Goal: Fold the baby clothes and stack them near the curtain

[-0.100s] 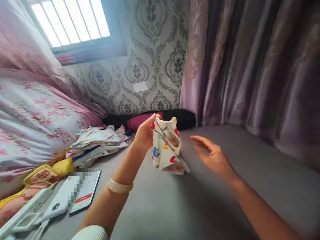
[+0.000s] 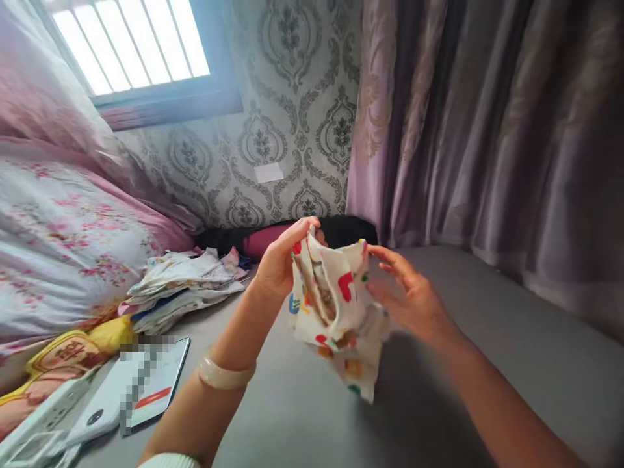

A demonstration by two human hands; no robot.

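Observation:
My left hand (image 2: 285, 255) is closed on the upper left edge of a small cream baby garment (image 2: 347, 281) printed with red, blue, yellow and green shapes. The garment hangs in folds above the grey bed sheet, its opening facing me and its lower end blurred. At its upper right corner, my right hand (image 2: 414, 296) touches the cloth with the fingertips. The fingers and thumb of that hand stay apart, and the thumb is smeared by motion. A pale bangle (image 2: 227, 374) circles my left wrist.
A pile of folded clothes (image 2: 185, 286) lies to the left. Nearer are a phone (image 2: 163, 383), a white device (image 2: 100, 403), a power strip (image 2: 43, 416) and a yellow item (image 2: 73, 348). A dark bundle (image 2: 348, 231) runs along the wall; curtains (image 2: 439, 143) hang at right.
My right hand has come to the garment's right edge. The garment has spread wider and its lower end has swung down and right. My left hand keeps its hold.

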